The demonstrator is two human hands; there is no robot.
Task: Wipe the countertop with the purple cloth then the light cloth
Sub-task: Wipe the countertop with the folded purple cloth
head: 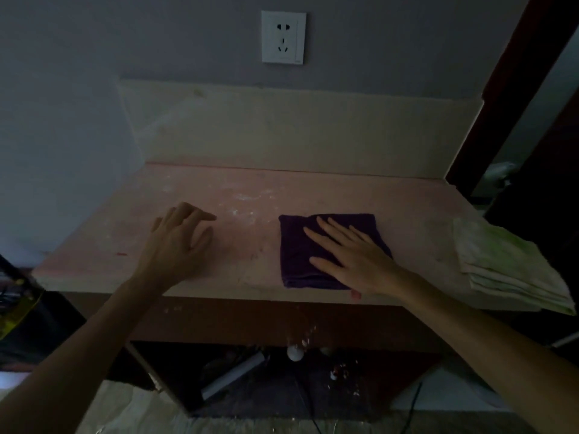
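Note:
A folded purple cloth (pixel 297 245) lies flat on the pinkish countertop (pixel 250 189), right of centre near the front edge. My right hand (pixel 354 258) rests palm down on the cloth's right half, fingers spread and flat. Left of centre, my left hand (pixel 178 236) rests on the bare counter with its fingers loosely curled and nothing in it. A folded light cloth (pixel 507 270) lies at the counter's right end and hangs a little over the front edge. White dusty smears mark the counter between my hands.
A pale backsplash (pixel 297 133) rises behind the counter, with a wall socket (pixel 283 37) above it. A dark door frame (pixel 513 89) stands at the right. Under the counter, an open cabinet holds a tube (pixel 232 380) and debris.

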